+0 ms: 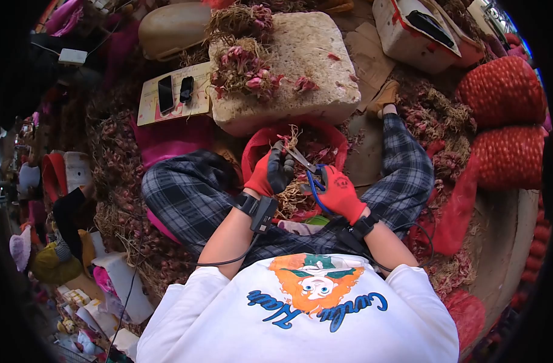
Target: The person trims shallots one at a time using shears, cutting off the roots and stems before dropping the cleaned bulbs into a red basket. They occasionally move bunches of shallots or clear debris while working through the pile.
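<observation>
My left hand point(270, 170), in a red glove with a dark palm, is closed around a small red shallot point(285, 140), whose dry stringy ends stick out above the fingers. My right hand point(338, 192), gloved the same way, grips scissors point(316, 181) by their blue handles. Their metal blades point up and left, close to the left fingers and the shallot. Both hands are above a red basin point(340, 145) between my legs, with loose skins and dry trimmings in it. How much of the shallot sits inside the left fist is hidden.
A worn foam block point(315, 54) ahead carries bunches of shallots point(246, 69). A phone point(165, 94) lies on a board to its left. Shallot piles point(116, 157) flank both legs. Full red net bags point(507, 154) and a foam box point(403, 36) stand right. A person's arm point(68, 212) shows far left.
</observation>
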`<state>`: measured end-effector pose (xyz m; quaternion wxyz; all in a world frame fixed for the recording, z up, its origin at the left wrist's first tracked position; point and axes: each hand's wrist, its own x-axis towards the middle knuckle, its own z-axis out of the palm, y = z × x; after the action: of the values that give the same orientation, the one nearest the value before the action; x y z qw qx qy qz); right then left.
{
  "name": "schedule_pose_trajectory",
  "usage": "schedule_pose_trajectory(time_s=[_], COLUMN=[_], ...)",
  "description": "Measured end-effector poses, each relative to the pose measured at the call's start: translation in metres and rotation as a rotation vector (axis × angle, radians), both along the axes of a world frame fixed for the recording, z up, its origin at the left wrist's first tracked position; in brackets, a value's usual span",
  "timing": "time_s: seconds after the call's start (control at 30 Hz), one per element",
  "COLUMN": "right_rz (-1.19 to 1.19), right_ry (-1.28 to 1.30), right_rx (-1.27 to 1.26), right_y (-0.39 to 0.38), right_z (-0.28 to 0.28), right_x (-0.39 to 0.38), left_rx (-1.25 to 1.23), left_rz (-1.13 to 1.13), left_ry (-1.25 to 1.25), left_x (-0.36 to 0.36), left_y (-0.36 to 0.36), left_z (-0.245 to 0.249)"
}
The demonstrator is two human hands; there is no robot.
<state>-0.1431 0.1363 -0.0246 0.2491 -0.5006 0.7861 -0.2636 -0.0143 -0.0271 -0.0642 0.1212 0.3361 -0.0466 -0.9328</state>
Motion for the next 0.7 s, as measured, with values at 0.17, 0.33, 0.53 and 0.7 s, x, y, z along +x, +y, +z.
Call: schedule_pose_trajectory(time_s=[0.17, 0.33, 0.53, 0.7], right_rz=[-0.039, -0.067, -0.009, -0.278], right_ry=[0.054, -0.03, -0.276, -1.324], right_rx=[0.044, 0.056, 0.016, 0.277], right_y=[-0.007, -0.007, -0.001, 0.012], right_z=[-0.001, -0.006, -0.018, -0.022], right_x=[0.002, 0.0, -0.01, -0.036], left_rx=[-0.525, -0.475, -0.318, -0.562], left_rz=[-0.116, -0.033, -0.128, -0.21], left_ry=[-0.177, -0.056, 0.054, -0.099], left_x=[0.0, -0.001, 0.001, -0.001], left_y=[0.005, 0.008, -0.001, -0.002], left_z=[0.007, 0.003, -0.002, 0.008])
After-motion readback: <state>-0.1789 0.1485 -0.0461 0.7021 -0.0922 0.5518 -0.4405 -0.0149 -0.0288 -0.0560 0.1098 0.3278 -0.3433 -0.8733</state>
